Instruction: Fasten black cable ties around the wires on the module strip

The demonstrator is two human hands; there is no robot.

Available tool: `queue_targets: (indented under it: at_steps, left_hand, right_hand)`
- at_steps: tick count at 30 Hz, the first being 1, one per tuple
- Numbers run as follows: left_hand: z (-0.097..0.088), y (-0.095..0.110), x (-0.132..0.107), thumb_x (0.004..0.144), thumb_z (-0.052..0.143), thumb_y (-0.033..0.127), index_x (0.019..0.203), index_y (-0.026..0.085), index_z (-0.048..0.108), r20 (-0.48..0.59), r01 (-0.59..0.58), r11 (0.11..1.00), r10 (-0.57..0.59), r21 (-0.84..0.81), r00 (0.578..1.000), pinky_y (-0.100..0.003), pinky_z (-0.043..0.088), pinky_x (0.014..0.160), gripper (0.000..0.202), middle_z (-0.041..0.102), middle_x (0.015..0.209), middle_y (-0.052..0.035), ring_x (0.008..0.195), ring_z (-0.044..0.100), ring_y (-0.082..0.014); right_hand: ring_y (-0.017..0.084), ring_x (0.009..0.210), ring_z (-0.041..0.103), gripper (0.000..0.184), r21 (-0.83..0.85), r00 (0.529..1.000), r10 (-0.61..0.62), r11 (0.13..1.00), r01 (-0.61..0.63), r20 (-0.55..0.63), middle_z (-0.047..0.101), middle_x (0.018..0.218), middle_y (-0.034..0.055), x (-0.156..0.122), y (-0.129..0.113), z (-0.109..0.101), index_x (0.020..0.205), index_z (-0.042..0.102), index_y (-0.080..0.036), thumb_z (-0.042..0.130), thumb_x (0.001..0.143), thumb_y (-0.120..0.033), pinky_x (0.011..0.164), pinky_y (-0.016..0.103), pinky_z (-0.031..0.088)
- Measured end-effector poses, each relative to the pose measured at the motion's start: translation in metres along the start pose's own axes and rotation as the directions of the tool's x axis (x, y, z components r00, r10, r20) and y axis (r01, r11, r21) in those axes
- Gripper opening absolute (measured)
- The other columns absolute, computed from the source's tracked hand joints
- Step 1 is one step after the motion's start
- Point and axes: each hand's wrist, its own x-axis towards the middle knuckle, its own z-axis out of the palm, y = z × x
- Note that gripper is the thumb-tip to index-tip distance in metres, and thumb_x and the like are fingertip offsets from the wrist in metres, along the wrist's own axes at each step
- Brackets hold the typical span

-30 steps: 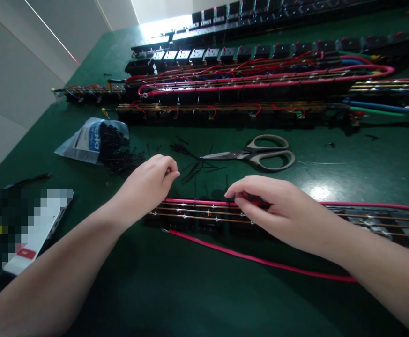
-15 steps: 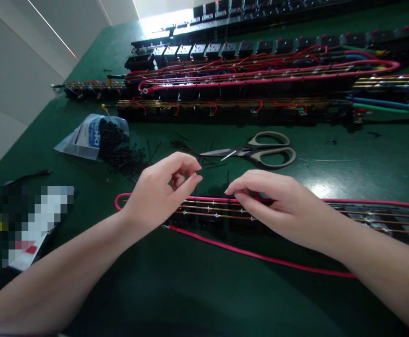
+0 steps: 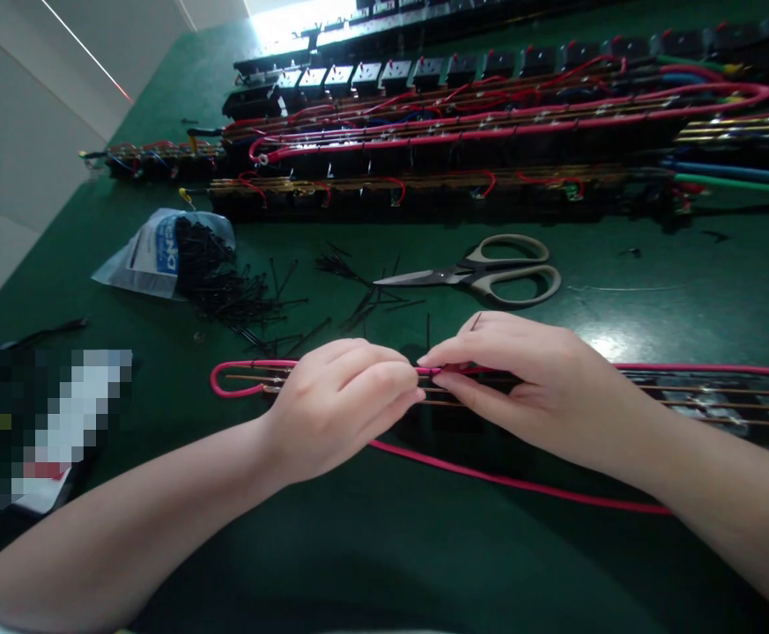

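Observation:
My right hand (image 3: 522,379) is closed in a pinch at the red cable (image 3: 271,363) on top of a long black strip with copper-coloured rods (image 3: 447,404). A thin black cable tie (image 3: 477,322) shows at its fingers, its dark tail sticking up past the index finger. Just to the left, my left hand (image 3: 351,396) is closed over the same strip, fingertips close to the right hand's. What its fingers hold is hidden. Another black tie tail (image 3: 428,331) points up behind the strip. A loose red cable length (image 3: 522,485) curves in front.
Scissors (image 3: 483,271) lie behind the hands, blades pointing left. Loose black cable ties (image 3: 358,308) and an open plastic bag (image 3: 152,255) of them are spread at left. Several wired socket strips (image 3: 424,132) run across the back. A partly blurred item (image 3: 67,431) lies at far left.
My left hand has come down and right onto the strip, turning its back upward. My right hand now pinches at the red cable. The view has shifted slightly.

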Motion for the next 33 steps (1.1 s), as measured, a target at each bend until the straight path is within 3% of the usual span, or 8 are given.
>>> queue_targets:
  at_steps: [8, 14, 23, 27, 33]
  left_hand:
    - [0.0054, -0.0085, 0.0006, 0.102, 0.073, 0.023, 0.102, 0.018, 0.063, -0.046, -0.097, 0.995, 0.097, 0.012, 0.994, -0.026, 0.058, 0.074, 0.011, 0.078, 0.092, -0.0024, 0.078, 0.073, -0.0142]
    - [0.0048, -0.0087, 0.0011, 0.098, 0.067, 0.006, 0.104, 0.018, 0.064, -0.057, -0.111, 0.993, 0.109, -0.033, 0.992, -0.026, 0.058, 0.075, 0.014, 0.079, 0.098, -0.0035, 0.081, 0.073, -0.0146]
    - [0.0001, -0.0071, 0.0025, 0.097, 0.066, 0.006, 0.102, 0.019, 0.066, -0.064, -0.108, 0.967, 0.096, -0.229, 0.993, -0.026, 0.059, 0.078, 0.013, 0.078, 0.101, -0.0050, 0.085, 0.072, -0.0145]
    - [-0.0003, -0.0041, 0.0049, 0.097, 0.065, 0.006, 0.099, 0.018, 0.068, -0.021, -0.138, 0.970, 0.136, -0.201, 0.990, -0.027, 0.058, 0.076, 0.012, 0.078, 0.099, -0.0044, 0.079, 0.069, -0.0146]
    - [-0.0008, -0.0025, 0.0066, 0.102, 0.065, 0.012, 0.105, 0.018, 0.073, 0.033, -0.112, 0.988, 0.116, -0.106, 0.993, -0.028, 0.055, 0.075, 0.011, 0.078, 0.101, -0.0055, 0.086, 0.072, -0.0159]
  right_hand:
    - [0.019, 0.072, 0.071, 0.020, -0.019, 0.995, -0.095, 0.995, 0.094, -0.024, 0.078, 0.082, 0.0041, 0.0009, 0.0048, -0.0002, 0.097, 0.081, -0.024, 0.061, 0.099, -0.023, 0.066, 0.030, 0.054]
    - [0.016, 0.069, 0.073, 0.023, 0.065, 0.999, -0.041, 0.997, 0.041, 0.001, 0.082, 0.084, 0.0012, 0.0015, 0.0032, -0.0023, 0.101, 0.083, -0.023, 0.059, 0.100, -0.023, 0.060, 0.025, 0.053]
    - [0.015, 0.062, 0.069, 0.030, -0.060, 0.985, -0.174, 0.983, 0.175, 0.018, 0.079, 0.077, 0.0022, 0.0007, 0.0038, 0.0009, 0.105, 0.084, -0.023, 0.055, 0.102, -0.019, 0.057, 0.026, 0.049]
    - [0.014, 0.065, 0.068, 0.026, -0.085, 0.978, -0.211, 0.974, 0.210, -0.002, 0.076, 0.080, 0.0036, 0.0004, 0.0049, 0.0016, 0.102, 0.084, -0.021, 0.058, 0.101, -0.016, 0.056, 0.024, 0.049]
    - [0.017, 0.078, 0.071, 0.024, -0.098, 0.958, -0.285, 0.953, 0.287, 0.027, 0.077, 0.090, 0.0076, 0.0002, 0.0070, 0.0008, 0.096, 0.082, -0.020, 0.059, 0.103, -0.017, 0.063, 0.027, 0.054]
